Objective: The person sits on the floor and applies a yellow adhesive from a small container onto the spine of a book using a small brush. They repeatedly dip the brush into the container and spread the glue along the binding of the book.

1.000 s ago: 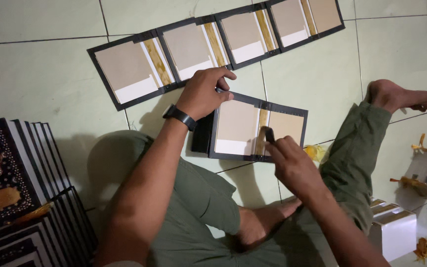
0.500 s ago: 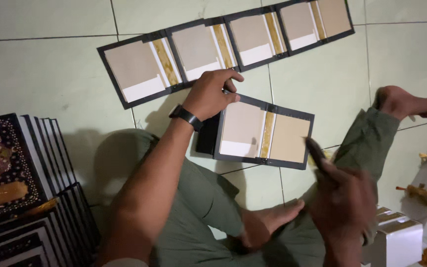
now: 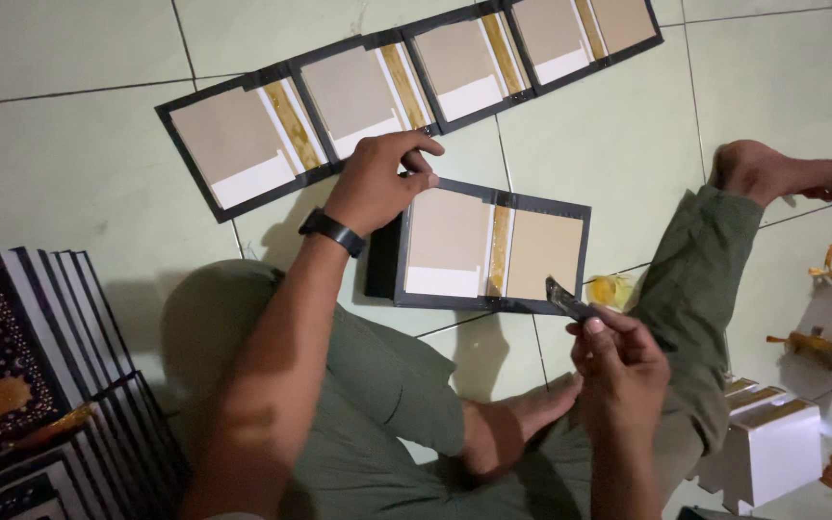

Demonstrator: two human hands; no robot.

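Left hand (image 3: pixel 377 183) fingers curled, pressing far-left corner of open book cover (image 3: pixel 493 246); right hand (image 3: pixel 618 361) pinching small blade (image 3: pixel 565 297) at near-right edge.

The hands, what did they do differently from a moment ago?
The right hand came off the open book cover, where it pressed the gold spine strip, and drew back toward the body, holding a small dark tool. The left hand stayed on the cover's top left corner; the row of covers stayed put.
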